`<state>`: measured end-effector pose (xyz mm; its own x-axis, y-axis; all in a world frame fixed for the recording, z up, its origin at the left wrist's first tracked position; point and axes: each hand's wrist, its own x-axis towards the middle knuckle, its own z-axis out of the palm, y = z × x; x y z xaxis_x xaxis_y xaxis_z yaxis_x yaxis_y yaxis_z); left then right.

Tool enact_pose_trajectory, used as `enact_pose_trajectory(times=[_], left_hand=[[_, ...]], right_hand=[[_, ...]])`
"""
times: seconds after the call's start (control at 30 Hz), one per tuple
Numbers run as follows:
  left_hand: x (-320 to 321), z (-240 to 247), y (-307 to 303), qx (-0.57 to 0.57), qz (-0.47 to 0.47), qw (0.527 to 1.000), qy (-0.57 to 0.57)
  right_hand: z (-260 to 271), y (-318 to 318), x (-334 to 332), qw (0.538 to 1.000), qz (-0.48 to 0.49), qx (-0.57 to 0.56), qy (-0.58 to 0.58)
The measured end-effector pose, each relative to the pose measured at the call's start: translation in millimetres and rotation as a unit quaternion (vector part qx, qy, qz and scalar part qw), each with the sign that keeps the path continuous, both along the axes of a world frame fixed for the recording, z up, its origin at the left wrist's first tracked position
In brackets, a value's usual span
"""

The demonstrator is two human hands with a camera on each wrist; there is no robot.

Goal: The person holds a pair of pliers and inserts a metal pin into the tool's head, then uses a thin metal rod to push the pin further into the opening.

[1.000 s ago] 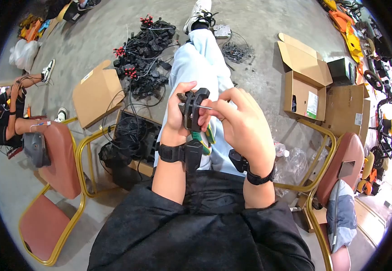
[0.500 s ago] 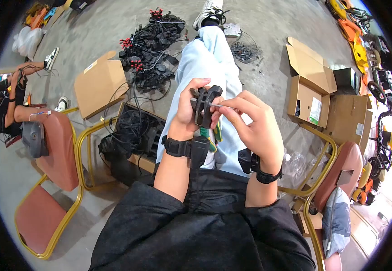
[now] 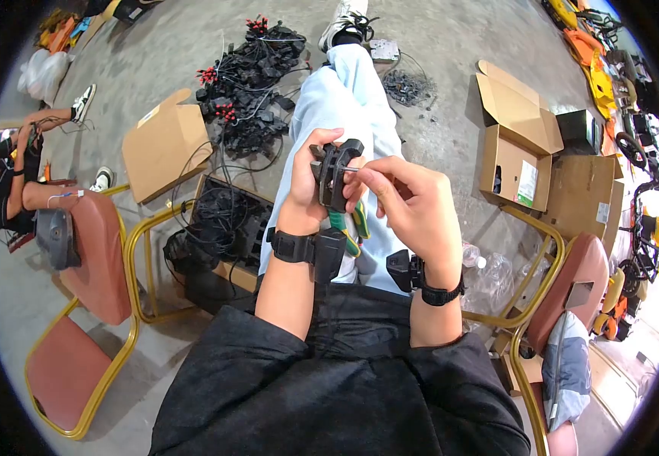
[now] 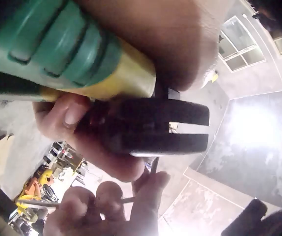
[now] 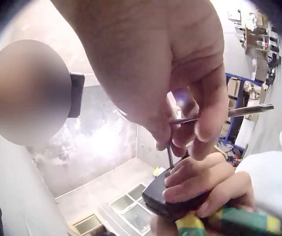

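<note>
My left hand (image 3: 303, 186) grips a black slotted part (image 3: 335, 181) in front of my lap, its two prongs plain in the left wrist view. The same hand holds a pair of pliers (image 4: 67, 49) by its green-and-yellow handles, which stick out under the palm; the pliers' head is mostly hidden. Between thumb and fingertips, my right hand (image 3: 420, 209) pinches a thin L-shaped hex key (image 5: 251, 110). One arm of the key runs down to the black part, beside the left fingertips; the other points sideways past my right fingers.
On the floor ahead lie a heap of black parts and cables (image 3: 249, 83) and a small scatter of dark bits (image 3: 407, 87). Open cardboard boxes (image 3: 513, 159) stand to the right. Chairs (image 3: 90, 258) flank me, and another person (image 3: 18, 175) sits at far left.
My right fingers stretched out around the hex key half a second ago and are now curled in closer to the black part. The left hand keeps its grip; the head view has shifted slightly.
</note>
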<state>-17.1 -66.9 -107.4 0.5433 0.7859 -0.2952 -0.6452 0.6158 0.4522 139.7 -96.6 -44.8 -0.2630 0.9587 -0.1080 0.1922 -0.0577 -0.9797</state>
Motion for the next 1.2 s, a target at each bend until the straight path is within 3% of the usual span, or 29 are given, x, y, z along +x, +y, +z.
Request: enact_pose_trajectory(times=[0.07,0.1,0.17,0.27,0.33,0.4,0.6,0.67,0.77,0.9,1.1,1.2], left_hand=[[-1,-3,0,-0.005,-0.004,1.0,-0.009],[-1,-4,0,-0.012,0.005,1.0,-0.025],[0,-5,1,-0.019,0.014,0.999,-0.042],[1,-1,1,0.004,0.002,0.999,-0.039],[2,3,0,-0.059,0.029,0.997,-0.037],[1,0,2,-0.048,0.019,0.997,-0.056],[-1,-3,4,0.005,-0.018,0.999,-0.039],[-1,-3,4,0.002,-0.018,1.0,-0.017],[-2,-5,3,-0.005,-0.021,0.999,-0.034],[-3,-1,3,-0.03,-0.015,0.999,-0.029],[0,-1,1,-0.047,0.01,0.998,-0.028],[-1,-1,3,-0.033,-0.006,0.999,-0.025]], right_hand=[[-5,2,1,0.991,0.031,0.117,-0.052],[-4,2,1,0.991,0.031,0.117,-0.052],[-2,3,0,0.973,-0.01,0.213,-0.092],[0,5,7,0.97,0.018,0.213,-0.118],[-2,5,6,0.97,0.014,0.217,-0.11],[-2,5,4,0.97,0.011,0.22,-0.103],[7,1,-3,0.994,-0.068,0.066,-0.048],[4,1,-2,0.982,-0.066,0.144,-0.103],[-1,0,1,0.979,-0.061,0.128,-0.147],[8,-1,2,0.987,-0.029,0.114,-0.114],[3,2,6,0.966,0.012,0.223,-0.13],[-1,3,3,0.957,-0.014,0.255,-0.138]])
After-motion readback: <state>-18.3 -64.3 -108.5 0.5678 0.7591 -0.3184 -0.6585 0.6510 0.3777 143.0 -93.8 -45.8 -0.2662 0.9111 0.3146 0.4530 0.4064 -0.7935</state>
